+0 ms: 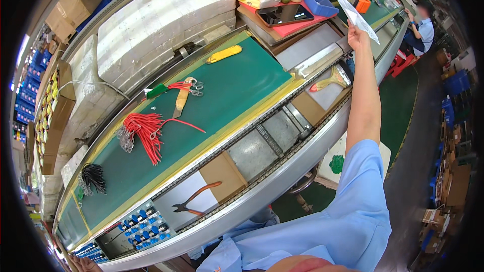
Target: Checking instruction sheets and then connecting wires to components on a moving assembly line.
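Observation:
My right arm stretches away to the far right, and my right hand [358, 37] is closed on the edge of a white paper sheet [355, 16]. The sheet is held up over the far end of the bench. At the lower left rim, my left hand [84, 263] shows only in part beside the bench edge; its fingers are too unclear to read. Closest to it is a tray of blue-and-silver parts [143, 229]. Pliers with orange handles [197, 199] lie farther along. Red wire leads [146, 133] lie bundled on the green belt [222, 93].
Black wire leads [93, 177], a yellow-handled tool [224, 54] and a wooden-handled blade [182, 98] rest on the belt. A brush [330, 81] lies near my right forearm. White foam blocks [166, 20] line the back. A tablet [284, 15] and blue bin [321, 2] stand beyond. Another person [422, 32] sits far right.

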`<state>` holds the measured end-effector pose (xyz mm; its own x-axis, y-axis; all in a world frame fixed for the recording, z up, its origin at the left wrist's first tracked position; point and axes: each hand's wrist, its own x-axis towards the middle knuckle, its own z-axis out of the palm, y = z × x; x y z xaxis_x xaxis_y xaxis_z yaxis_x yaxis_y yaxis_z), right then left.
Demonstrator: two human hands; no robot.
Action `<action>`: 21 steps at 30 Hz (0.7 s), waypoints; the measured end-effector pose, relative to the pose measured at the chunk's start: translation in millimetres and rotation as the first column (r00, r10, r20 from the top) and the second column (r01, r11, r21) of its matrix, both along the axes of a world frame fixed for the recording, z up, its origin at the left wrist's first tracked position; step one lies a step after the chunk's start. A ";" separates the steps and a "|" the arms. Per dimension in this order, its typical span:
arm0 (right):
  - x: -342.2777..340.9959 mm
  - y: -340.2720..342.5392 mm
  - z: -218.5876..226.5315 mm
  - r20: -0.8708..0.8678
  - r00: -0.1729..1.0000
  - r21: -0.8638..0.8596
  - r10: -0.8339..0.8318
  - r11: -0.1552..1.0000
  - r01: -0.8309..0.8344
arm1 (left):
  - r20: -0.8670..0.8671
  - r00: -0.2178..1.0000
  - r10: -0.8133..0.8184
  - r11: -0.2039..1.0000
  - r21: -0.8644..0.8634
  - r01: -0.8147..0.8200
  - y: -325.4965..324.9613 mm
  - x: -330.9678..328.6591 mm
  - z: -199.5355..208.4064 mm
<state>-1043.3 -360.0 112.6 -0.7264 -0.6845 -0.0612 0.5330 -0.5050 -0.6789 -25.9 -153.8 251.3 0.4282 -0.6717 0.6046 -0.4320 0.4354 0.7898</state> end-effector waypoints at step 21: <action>13.5 63.6 28.5 -0.064 0.972 -0.016 -0.228 0.974 0.227 | 0.155 -0.985 0.069 0.599 -0.796 -0.083 -101.5 46.0 -13.0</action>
<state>-1029.8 -296.4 141.1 -0.8655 -0.5009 -0.0035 0.3581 -0.6139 -0.7034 20.1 -255.3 238.2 -0.4557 -0.8550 0.2476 0.2727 -0.3988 -0.8755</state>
